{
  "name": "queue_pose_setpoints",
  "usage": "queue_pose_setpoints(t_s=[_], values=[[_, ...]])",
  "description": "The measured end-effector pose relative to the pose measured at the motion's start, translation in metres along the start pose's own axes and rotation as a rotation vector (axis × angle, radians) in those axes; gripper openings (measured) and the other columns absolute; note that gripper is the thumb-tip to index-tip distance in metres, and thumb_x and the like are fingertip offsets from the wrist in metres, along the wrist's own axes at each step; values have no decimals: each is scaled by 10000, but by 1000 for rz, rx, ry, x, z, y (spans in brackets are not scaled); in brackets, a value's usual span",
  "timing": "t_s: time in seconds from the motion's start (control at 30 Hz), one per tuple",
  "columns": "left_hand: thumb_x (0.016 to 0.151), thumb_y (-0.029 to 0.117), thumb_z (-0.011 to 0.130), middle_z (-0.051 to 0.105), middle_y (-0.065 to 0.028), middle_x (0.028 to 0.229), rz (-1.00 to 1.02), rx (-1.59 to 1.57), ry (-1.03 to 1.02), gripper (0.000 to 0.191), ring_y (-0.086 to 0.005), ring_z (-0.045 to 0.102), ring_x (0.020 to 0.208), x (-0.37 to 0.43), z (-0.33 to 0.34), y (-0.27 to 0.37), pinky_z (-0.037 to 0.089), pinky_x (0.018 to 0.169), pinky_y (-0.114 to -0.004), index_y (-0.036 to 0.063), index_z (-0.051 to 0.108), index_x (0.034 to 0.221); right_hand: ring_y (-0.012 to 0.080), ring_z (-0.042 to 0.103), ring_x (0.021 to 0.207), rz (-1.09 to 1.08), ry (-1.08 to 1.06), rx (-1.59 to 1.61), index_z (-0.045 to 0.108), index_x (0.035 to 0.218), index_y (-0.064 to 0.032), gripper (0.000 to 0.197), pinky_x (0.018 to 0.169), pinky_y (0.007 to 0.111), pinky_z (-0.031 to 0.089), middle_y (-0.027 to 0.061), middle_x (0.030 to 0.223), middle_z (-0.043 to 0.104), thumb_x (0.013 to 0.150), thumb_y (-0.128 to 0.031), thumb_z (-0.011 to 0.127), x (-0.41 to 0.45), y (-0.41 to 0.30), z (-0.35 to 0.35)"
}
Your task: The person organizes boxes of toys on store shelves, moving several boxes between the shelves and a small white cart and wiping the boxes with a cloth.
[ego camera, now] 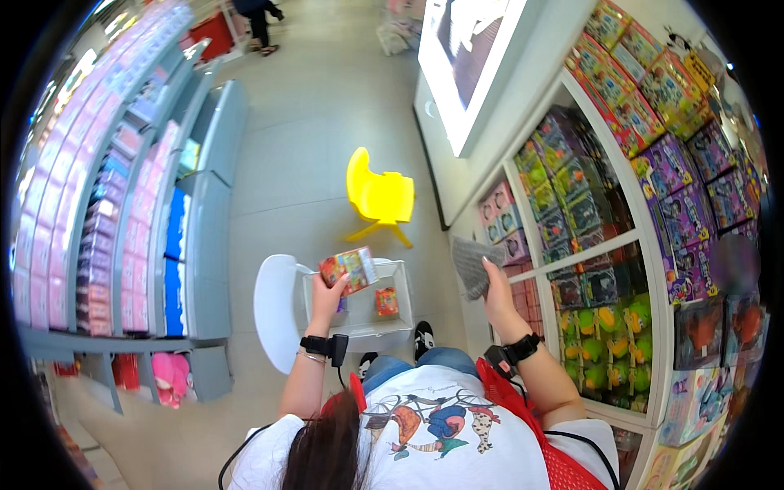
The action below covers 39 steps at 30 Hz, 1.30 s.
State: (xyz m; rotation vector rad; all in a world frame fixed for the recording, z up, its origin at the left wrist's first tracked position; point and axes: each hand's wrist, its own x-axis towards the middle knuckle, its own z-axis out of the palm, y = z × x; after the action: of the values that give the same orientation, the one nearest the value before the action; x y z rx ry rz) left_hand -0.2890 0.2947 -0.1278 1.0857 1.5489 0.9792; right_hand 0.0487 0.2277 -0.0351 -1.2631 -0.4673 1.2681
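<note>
My left hand (pixel 329 298) grips a small boxed item (pixel 348 270) in mostly red and multicoloured packaging, above a white bin (pixel 361 326). Inside that bin lies a red-orange packet (pixel 386 301); a bit of something purple (pixel 341 304) shows beside my left hand. The bin rests on a white chair (pixel 274 312). Out to the right, my right hand (pixel 500 295) holds a grey cloth (pixel 474 263) that hangs in front of the white shelving, thumb on top.
A yellow child's chair (pixel 384 195) stands on the tiled floor ahead. Grey shelves (pixel 208 257) of pink boxes line the left. White shelving (pixel 658 343) with boxed toys (pixel 603 343) runs along the right, past a bright display screen (pixel 468 55). A person (pixel 260 24) stands far off.
</note>
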Motion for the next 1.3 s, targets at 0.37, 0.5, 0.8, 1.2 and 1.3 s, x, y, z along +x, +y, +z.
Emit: queue_pose_setpoints(t_s=[0.37,0.5,0.8,1.2,1.3], values=[[683,106,839,327,-127,1426,521,-507,-351,1050,-223,395,1321,-106,-65,131,425,1038,-383,70,136,1462,242,240,1445,-879,-678,-577,445,1397,14,449,1168,393,183,141,1560,287,976,-142,461,-90,-19,198],[611,-14,829,331,-123,1466,546,-297,-232,1176,-245,412,1337,-126,-102,151,397,1076,-419,101,66,1499,249,194,1463,-425,-837,-113,329,1462,33,534,1172,389,166,140,1596,185,984,-165,458,-118,-13,210],[799,188,702,487,-85,1327,469,-511,-381,748,-213,516,1222,-135,-142,113,419,1030,-370,42,312,1421,340,123,1479,-757,-925,-434,296,1484,18,591,1174,410,126,201,1592,140,958,-199,455,-192,-10,232],[931,415,521,547,-135,1343,283,-930,-477,629,-240,585,1173,-175,-168,141,483,986,-378,24,402,1409,425,161,1454,-1130,-836,-646,320,1491,-54,730,1168,504,142,222,1583,148,822,-180,585,-208,15,245],[936,427,496,556,-156,1332,288,-963,-532,610,-252,596,1160,-172,-174,147,496,977,-383,21,431,1386,435,179,1444,-1156,-853,-782,353,1474,-63,752,1162,542,137,230,1568,192,786,-192,629,-228,10,243]])
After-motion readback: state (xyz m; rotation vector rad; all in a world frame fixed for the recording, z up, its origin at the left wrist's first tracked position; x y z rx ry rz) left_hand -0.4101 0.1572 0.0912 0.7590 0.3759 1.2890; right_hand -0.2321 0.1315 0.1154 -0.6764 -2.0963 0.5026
